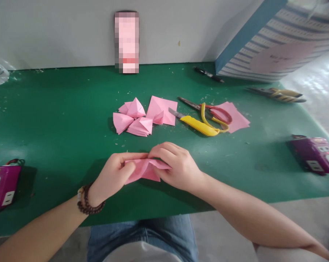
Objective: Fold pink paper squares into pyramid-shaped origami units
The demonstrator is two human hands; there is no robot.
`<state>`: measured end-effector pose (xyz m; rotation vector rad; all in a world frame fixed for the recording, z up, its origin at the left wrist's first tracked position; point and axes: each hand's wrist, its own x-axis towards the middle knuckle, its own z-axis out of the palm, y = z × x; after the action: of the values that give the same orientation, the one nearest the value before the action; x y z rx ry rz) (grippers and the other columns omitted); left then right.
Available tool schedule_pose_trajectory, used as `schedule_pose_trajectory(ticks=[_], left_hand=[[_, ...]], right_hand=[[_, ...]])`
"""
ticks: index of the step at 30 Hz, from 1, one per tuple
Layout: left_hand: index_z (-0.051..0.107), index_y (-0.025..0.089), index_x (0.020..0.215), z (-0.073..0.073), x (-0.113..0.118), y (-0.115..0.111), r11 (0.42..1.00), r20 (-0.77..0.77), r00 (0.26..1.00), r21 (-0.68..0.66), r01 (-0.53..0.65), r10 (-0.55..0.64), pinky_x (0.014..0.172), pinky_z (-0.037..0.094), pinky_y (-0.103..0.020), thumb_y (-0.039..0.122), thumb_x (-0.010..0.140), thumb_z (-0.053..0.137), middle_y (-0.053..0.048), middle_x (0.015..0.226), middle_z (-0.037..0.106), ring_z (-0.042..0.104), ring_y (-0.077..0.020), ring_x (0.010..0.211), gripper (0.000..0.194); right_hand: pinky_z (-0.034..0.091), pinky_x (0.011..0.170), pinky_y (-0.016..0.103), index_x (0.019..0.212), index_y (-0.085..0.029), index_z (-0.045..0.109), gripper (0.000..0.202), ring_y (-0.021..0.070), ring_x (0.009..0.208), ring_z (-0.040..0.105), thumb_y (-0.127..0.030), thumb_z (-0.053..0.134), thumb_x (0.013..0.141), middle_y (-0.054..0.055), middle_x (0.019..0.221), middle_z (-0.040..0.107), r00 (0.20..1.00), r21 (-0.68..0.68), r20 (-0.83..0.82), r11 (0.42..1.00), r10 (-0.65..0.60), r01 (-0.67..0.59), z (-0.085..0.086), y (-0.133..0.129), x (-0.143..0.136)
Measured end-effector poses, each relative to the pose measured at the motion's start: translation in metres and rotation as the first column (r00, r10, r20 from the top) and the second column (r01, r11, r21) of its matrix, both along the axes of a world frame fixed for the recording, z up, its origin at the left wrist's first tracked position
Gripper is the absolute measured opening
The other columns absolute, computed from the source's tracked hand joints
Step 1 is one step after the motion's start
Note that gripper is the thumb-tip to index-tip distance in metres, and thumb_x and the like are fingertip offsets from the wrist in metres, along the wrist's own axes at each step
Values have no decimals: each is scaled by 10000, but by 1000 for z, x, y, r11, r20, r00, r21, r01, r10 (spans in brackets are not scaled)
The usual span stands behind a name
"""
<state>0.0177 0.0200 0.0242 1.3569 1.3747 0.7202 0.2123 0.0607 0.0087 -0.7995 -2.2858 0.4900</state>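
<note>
Between my two hands is a sheet of pink paper point(142, 170), partly folded, with a raised crease across its middle. My left hand point(118, 171) pinches its left side, thumb on top and fingers behind. On the right side my right hand point(174, 165) grips the paper, its fingertips partly hidden behind the fold. Just beyond my hands lie several folded pink paper pieces point(139, 125) in a cluster. Beside them rests a pink square sheet point(168, 104) with a small folded piece on it. The tip of a yellow-handled craft knife point(198, 124) overlaps that sheet.
Scissors point(202, 109) with red and yellow handles lie across more pink paper point(237, 118). Farther back are a black pen point(209, 74), pliers point(279, 94), a striped bag point(276, 47) and a phone-like object point(126, 42) against the wall. Purple boxes point(316, 154) sit at both sides.
</note>
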Motion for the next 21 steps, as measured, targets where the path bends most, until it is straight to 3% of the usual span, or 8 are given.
schedule_pose_trajectory(ticks=[4, 7, 11, 15, 19, 21], left_hand=[[618, 197, 1293, -2, -1, -2, 999, -45, 999, 40, 30, -29, 960, 537, -311, 217, 882, 475, -48, 1253, 682, 664, -218, 1108, 435], [458, 203, 1424, -3, -2, -1, 997, -43, 999, 74, 24, -21, 958, 532, -283, 253, 924, 469, -68, 1345, 620, 654, -195, 1125, 502], [492, 198, 1368, -2, -2, 1, 998, 72, 996, -12, -56, 57, 889, 566, -283, 329, 904, 533, -86, 1367, 596, 650, -226, 1131, 484], [493, 183, 1347, -2, 0, 2, 991, 177, 979, -110, -79, 98, 755, 592, -262, 224, 813, 587, -88, 1233, 673, 686, -223, 1019, 544], [460, 177, 1380, -5, 0, 1, 994, 109, 991, -91, -63, 72, 675, 582, -241, 183, 841, 552, -81, 1118, 716, 708, -176, 850, 548], [456, 192, 1390, -7, -1, 1, 997, 74, 996, -67, -50, 55, 721, 587, -249, 174, 858, 532, -83, 1163, 705, 709, -179, 898, 538]], right_hand=[[556, 731, 286, 947, -190, 627, 97, 172, 850, 661, -149, 597, 864, 67, 931, 700, 992, -85, -51, 989, 115, -120, -3, 2, 2], [563, 754, 302, 958, -205, 652, 149, 181, 892, 659, -130, 620, 833, 66, 979, 686, 988, -76, -48, 986, 146, -149, -5, 4, 4], [576, 756, 327, 988, -202, 661, 187, 196, 894, 660, -110, 577, 848, 78, 985, 686, 995, -8, 19, 995, 99, -99, -4, 5, 7], [583, 729, 325, 1002, -194, 662, 213, 199, 877, 663, -96, 530, 865, 84, 972, 688, 997, 70, 51, 995, 63, -66, -3, 5, 7], [574, 717, 310, 984, -179, 680, 216, 188, 859, 661, -85, 508, 894, 89, 969, 690, 995, 122, 83, 991, 51, -61, -4, 4, 6], [569, 719, 316, 991, -187, 690, 254, 188, 866, 658, -70, 484, 898, 90, 994, 689, 993, 144, 115, 988, 34, -51, -5, 3, 6]])
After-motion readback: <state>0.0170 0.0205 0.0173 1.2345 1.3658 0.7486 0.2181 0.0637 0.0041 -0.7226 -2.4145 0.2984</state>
